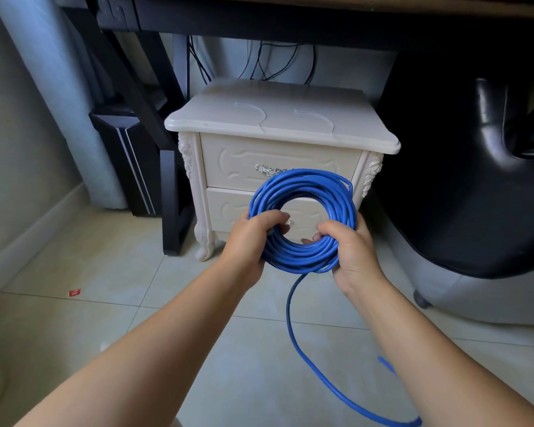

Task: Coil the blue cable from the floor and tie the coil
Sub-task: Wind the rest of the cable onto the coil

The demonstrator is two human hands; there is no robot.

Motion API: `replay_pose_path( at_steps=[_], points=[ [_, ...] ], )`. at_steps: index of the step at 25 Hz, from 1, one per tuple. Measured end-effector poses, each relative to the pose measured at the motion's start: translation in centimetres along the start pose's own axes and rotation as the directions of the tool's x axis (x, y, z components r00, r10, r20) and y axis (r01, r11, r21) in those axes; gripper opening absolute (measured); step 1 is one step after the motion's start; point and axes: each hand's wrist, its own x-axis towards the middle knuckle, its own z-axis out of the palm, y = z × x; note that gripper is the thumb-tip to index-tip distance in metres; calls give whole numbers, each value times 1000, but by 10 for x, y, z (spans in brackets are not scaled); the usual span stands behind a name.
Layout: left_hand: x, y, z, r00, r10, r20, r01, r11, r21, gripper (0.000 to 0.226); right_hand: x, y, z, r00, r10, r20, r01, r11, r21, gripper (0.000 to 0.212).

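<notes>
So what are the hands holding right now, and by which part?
Both grip the blue cable coil along its lower arc: left hand at lower left, right hand at lower right, fingers curled through the centre.

A: Anything here you can actually read?
B: Nothing legible. The red scrap (74, 292) on the floor (198, 303), at about eight o'clock from the middle of the view, has pale marks on it, but they are too small to make out.
A: Any print on the cable (302, 257)?
B: Can't tell; any lettering on its jacket would be too fine to see.
A: And the nightstand (278, 118) at twelve o'clock?
B: Carved ornament only, nothing that reads as a word or number.
</notes>
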Motion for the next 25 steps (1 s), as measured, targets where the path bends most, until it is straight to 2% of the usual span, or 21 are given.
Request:
replay_pose_path(
  at_steps=[3,5,6,8,10,11,13,15,18,21,25],
  points=[
    [2,14,-5,997,-47,68,31,975,222,22,5,-8,-2,999,-47,0,47,997,-62,41],
    [4,23,-10,990,43,133,-83,948,308,31,6,-15,-2,996,-81,44,85,990,-115,45],
    [5,26,-12,977,120,175,-176,920,351,44,5,-18,-3,992,-99,79,111,981,-159,46],
    [8,27,-16,924,266,274,-375,765,524,71,4,-23,-5,969,-166,181,222,908,-356,50],
    [7,25,-17,860,334,385,-508,510,694,79,3,-26,-6,928,-193,320,352,737,-576,54],
    [7,23,-16,843,336,420,-533,417,736,80,3,-26,-4,914,-179,364,385,665,-640,53],
    [4,20,-12,832,326,450,-546,332,769,78,1,-23,-3,909,-140,392,394,594,-701,55],
    [3,17,-9,831,345,435,-536,289,794,68,-1,-18,-3,912,-135,387,389,582,-714,57],
    [5,15,-8,839,367,402,-518,314,795,55,-1,-17,-2,915,-146,376,381,619,-687,59],
    [4,13,-7,855,381,352,-500,421,757,57,1,-22,-5,932,-105,347,325,667,-671,57],
    [4,15,-6,887,390,245,-449,607,656,64,3,-19,-12,944,15,329,176,823,-540,46]
  ],
)
